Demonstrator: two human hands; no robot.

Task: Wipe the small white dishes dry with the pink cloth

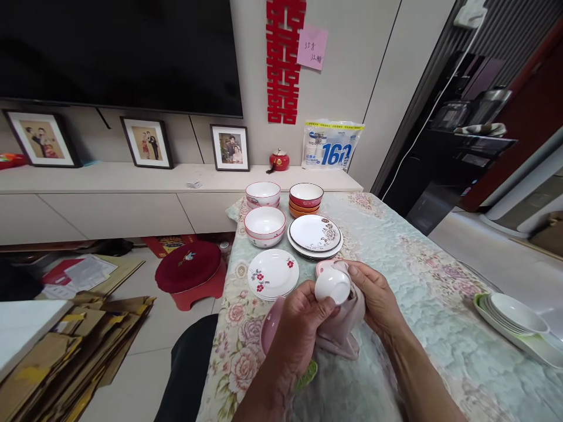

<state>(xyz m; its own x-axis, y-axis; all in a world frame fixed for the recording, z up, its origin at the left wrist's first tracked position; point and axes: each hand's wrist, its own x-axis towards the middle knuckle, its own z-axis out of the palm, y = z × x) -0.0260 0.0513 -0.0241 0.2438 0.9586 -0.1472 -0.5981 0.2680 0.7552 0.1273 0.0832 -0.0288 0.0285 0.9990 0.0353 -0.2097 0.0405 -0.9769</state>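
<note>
A small white cup (333, 286) is tilted between my two hands above the table. My left hand (303, 316) grips its left side, thumb near the base. My right hand (373, 293) holds a greyish-pink cloth (343, 331) against the cup's right side; the cloth hangs down below it. Just behind the cup, a pink-rimmed dish (323, 267) is partly hidden. A pink bowl (269, 328) sits under my left forearm, mostly covered, with a green item (307, 376) showing beside the wrist.
White flowered plates (273, 273), a stack with a brown-patterned plate (315, 232), pink-rimmed bowls (264, 223) and red and orange bowls (306, 196) stand on the flowered tablecloth (237, 351). Several white dishes (519, 313) lie at the right edge. A red stool (189, 269) is left of the table.
</note>
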